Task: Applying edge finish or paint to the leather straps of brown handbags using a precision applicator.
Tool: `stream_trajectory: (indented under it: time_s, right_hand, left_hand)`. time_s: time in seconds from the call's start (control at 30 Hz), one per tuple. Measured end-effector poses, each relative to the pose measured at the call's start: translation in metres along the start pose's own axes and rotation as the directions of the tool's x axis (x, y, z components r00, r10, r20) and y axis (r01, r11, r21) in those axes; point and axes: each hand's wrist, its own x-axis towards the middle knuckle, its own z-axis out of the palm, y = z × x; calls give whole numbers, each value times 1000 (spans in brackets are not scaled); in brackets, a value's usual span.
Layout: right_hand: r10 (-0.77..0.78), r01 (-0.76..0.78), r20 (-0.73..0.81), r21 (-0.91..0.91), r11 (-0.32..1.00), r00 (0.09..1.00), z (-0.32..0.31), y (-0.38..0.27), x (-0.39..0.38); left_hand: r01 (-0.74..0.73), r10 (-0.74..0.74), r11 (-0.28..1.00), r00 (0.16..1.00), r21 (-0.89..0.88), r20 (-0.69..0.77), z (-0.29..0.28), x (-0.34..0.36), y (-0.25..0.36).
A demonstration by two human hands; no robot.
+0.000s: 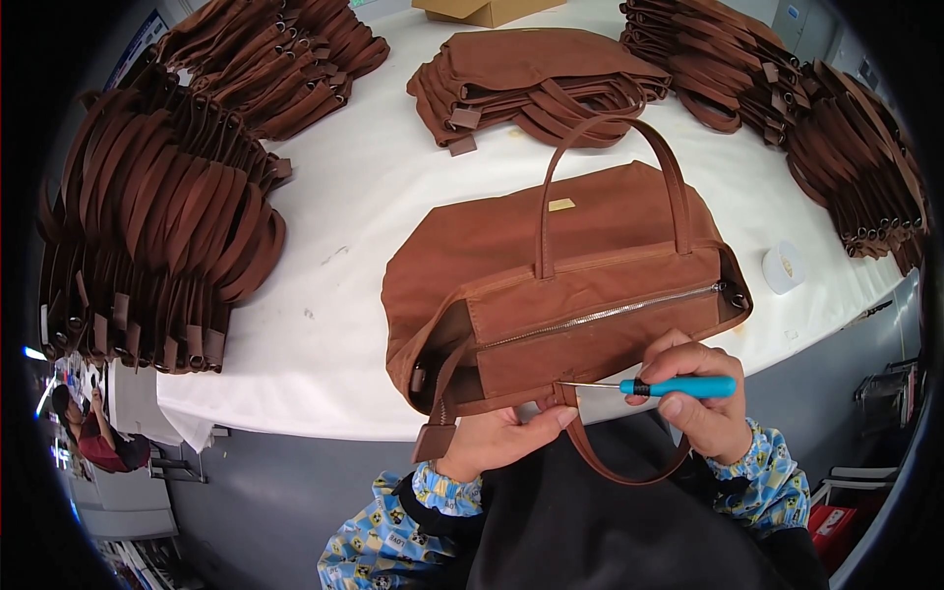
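Note:
A brown bag (531,246) with two straps, a zipped top and a small gold plate lies at the table's front edge. My left hand (501,433) pinches the bag's front edge at the base of the lower strap (625,470), thumb on top. My right hand (693,398) grips a blue-handled pointed tool (701,386), whose thin metal tip touches the bag at that strap's base. A zipper-end tab (434,442) hangs beside my left hand.
Piled brown bags (157,206) flank the white table (324,295) on both sides, with another stack (536,74) and a cardboard box (487,10) at the back. A small white round object (784,265) sits right. Another person (108,438) is at far left.

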Motion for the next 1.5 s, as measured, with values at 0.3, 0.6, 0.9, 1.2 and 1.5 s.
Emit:
stream_trajectory:
  time_s: [0.3, 0.6, 0.9, 1.2, 1.5]
  right_hand:
    - [35, -32, -45, 74, 997, 998, 1, 0, -2]
    - [-23, 23, -13, 38, 999, 1000, 1, 5, 0]
    - [-2, 3, -27, 57, 998, 1000, 0, 4, -1]
    - [11, -9, -47, 43, 999, 999, 0, 4, -2]
    - [-57, 61, -82, 48, 997, 995, -3, 7, -5]
  left_hand:
    - [23, -25, 998, 999, 51, 30, -5, -2, -9]
    - [-48, 47, 999, 995, -9, -84, 3, 1, -3]
    - [-42, 45, 998, 996, 47, -82, 2, 0, -5]
    - [33, -33, 999, 998, -7, -62, 2, -1, -1]
    - [33, -33, 999, 998, 4, -61, 0, -4, -2]
